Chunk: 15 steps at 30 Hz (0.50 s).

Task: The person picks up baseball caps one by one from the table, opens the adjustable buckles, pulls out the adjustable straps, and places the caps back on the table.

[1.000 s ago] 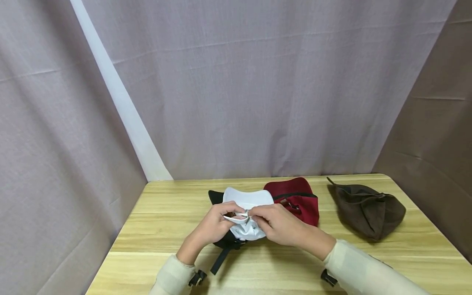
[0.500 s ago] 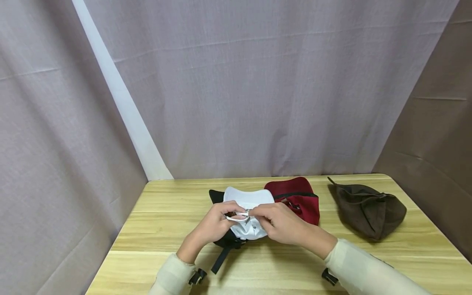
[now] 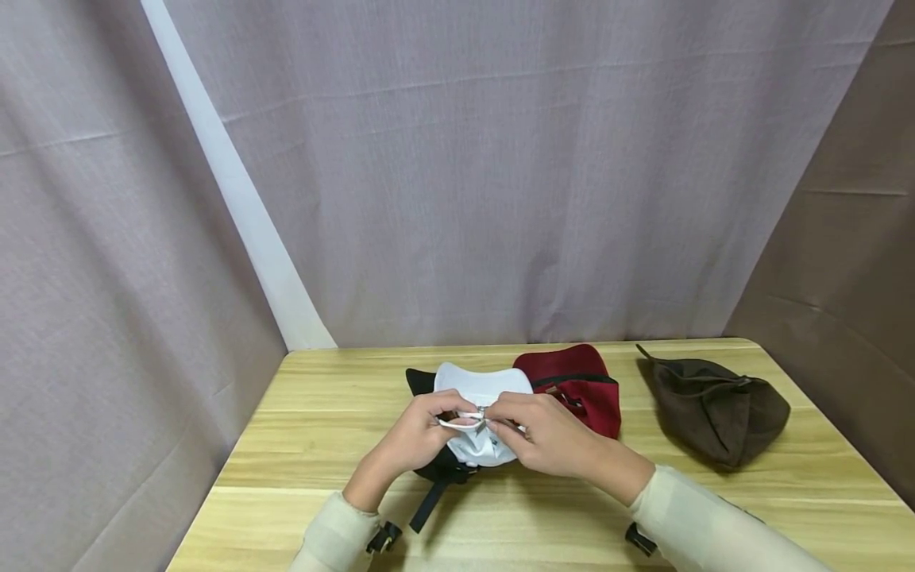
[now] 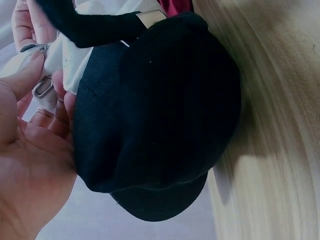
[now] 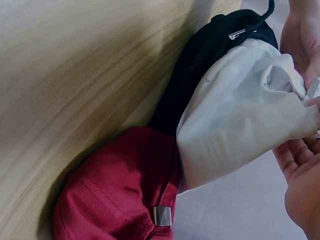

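A white cap (image 3: 486,383) lies brim away from me, the back of it raised between both hands. My left hand (image 3: 417,435) pinches the back edge of this cap beside its strap opening. With thumb and index finger, my right hand (image 3: 546,433) pinches the strap at its small metal buckle (image 4: 43,88). In the right wrist view the white cap's crown (image 5: 235,130) sags, and the fingers partly hide the strap. A black cap (image 4: 170,100) sits under and left of the white one, close by my left hand.
A red cap (image 3: 565,365) with a metal strap buckle (image 5: 162,216) adjoins the white cap on the right. Farther right lies a dark brown cap (image 3: 718,413). The black cap's strap (image 3: 429,507) trails toward me on the wooden table (image 3: 307,445). Grey curtains (image 3: 457,199) hang behind.
My right thumb and index finger shift slightly at the buckle, with a small gap now showing between them. The left hand and the caps stay in place.
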{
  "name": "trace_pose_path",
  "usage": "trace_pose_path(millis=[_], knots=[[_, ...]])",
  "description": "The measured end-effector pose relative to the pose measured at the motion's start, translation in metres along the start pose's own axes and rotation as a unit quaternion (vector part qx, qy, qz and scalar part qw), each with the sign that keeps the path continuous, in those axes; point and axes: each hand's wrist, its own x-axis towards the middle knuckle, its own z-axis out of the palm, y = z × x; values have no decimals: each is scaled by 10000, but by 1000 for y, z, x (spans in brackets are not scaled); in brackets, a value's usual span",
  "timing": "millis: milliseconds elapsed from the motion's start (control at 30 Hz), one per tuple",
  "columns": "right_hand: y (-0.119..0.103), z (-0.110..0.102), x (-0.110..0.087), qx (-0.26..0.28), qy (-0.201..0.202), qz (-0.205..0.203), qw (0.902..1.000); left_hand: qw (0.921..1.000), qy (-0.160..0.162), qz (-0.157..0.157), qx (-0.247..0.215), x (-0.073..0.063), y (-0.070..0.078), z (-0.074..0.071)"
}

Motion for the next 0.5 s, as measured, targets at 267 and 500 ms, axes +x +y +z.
trace_pose_path(millis=[267,500], knots=[[-5,-2,2,242,-170,86,9995,10000,32,-16,-60,-1,1,1],[-5,-2,3,379,-254,134,9989,9999,14,-39,-110,-1,1,1]])
